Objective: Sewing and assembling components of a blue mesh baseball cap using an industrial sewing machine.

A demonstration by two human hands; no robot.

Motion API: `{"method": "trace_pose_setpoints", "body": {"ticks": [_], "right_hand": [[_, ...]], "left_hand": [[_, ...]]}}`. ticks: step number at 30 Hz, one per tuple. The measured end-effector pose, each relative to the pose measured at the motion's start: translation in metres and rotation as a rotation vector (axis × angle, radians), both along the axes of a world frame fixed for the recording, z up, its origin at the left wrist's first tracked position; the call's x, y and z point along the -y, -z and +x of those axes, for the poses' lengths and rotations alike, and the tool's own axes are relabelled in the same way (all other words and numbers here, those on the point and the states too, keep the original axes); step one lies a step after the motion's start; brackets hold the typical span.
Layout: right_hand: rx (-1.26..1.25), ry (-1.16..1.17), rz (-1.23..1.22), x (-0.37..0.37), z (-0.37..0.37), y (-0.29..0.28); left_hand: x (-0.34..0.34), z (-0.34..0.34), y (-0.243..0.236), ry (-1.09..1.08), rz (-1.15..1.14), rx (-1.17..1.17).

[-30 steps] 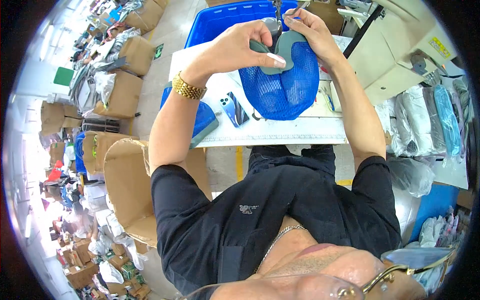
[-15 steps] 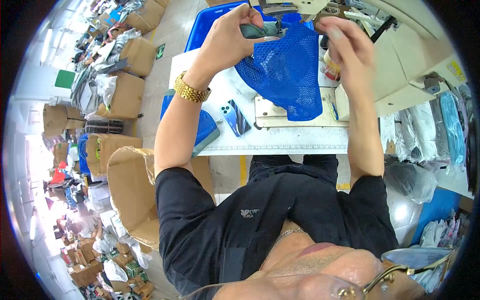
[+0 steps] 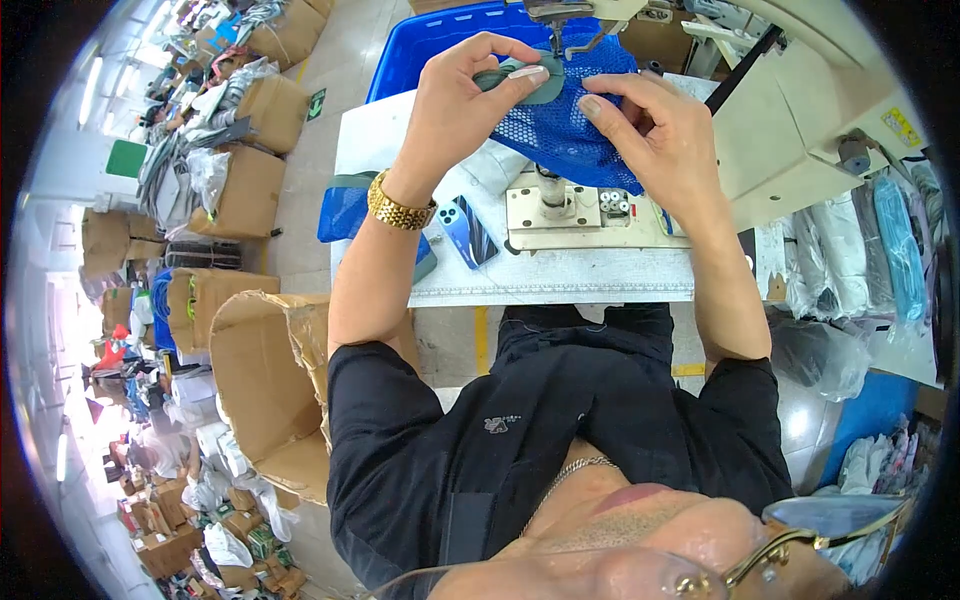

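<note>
My left hand [image 3: 455, 105], with a gold watch at its wrist, pinches a grey-green fabric piece [image 3: 545, 90] between thumb and fingers. Joined to or lying against that piece is blue mesh fabric [image 3: 560, 140], which drapes toward me over the machine's post. My right hand [image 3: 655, 135] has its thumb and forefinger closed on the mesh, right of the grey-green piece. Just beyond the fingers stands the sewing machine's needle and presser foot [image 3: 556, 42], at the far edge of the fabric. Whether the foot presses on the cloth cannot be made out.
A blue plastic bin [image 3: 400, 60] stands behind the white table [image 3: 560, 285]. On the table at left lie a phone [image 3: 467, 232] and another blue mesh piece [image 3: 342, 212]. The machine body [image 3: 790, 130] rises at right. An open cardboard box [image 3: 265, 385] stands left of me.
My right hand has come down and left from beside the machine onto the mesh. The mesh has shifted away from me, uncovering the machine's post and base. My left hand still holds the grey-green piece.
</note>
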State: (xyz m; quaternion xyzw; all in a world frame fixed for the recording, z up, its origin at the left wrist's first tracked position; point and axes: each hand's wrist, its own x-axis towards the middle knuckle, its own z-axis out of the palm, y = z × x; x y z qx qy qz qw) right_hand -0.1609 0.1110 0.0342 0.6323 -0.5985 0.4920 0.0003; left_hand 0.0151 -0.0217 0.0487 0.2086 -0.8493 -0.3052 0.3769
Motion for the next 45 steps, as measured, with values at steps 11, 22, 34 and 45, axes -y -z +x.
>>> {"method": "trace_pose_setpoints", "body": {"ticks": [11, 22, 34, 45], "right_hand": [[0.117, -0.041, -0.074, 0.022, -0.007, 0.0], [0.368, -0.042, -0.076, 0.037, -0.004, -0.003], [0.339, 0.006, -0.082, 0.043, -0.007, 0.012], [0.27, -0.08, -0.11, 0.035, -0.016, 0.022]], "left_hand": [[0.002, -0.006, 0.003, -0.038, 0.064, -0.053], [0.006, -0.01, 0.004, -0.058, -0.007, -0.077], [0.002, -0.02, 0.01, -0.113, -0.052, -0.203], [-0.002, -0.022, 0.01, -0.153, -0.055, -0.199]]}}
